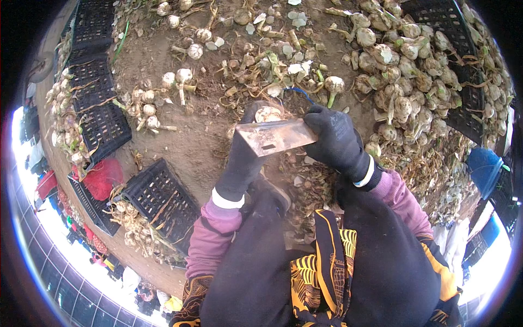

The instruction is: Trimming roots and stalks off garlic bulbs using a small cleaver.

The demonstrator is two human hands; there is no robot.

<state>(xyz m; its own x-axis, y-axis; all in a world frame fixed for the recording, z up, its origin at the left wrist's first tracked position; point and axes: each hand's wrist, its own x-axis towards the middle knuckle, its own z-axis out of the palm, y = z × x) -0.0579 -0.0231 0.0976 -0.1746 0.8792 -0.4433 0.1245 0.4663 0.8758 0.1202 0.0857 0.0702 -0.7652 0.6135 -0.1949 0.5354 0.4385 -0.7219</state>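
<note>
Both of my hands wear black knit gloves. My right hand (334, 137) grips the end of a broad, rust-stained metal blade (278, 136) with a small slot in it. Behind this blade, my left hand (243, 157) holds a garlic bulb (267, 114); the blade hides most of its fingers and the lower side of the bulb. Just beyond the right hand, a single garlic bulb with a short green stem (334, 85) rests on the dirt. Dry leaves and cut stalks (253, 67) litter the ground ahead of both hands.
A large heap of garlic bulbs (402, 77) lies at the right against a black plastic crate (453, 24). Several loose bulbs (149, 109) lie left. More black crates (98, 90) and a red mesh bag (104, 179) stand further left. A blue container (484, 171) stands far right.
</note>
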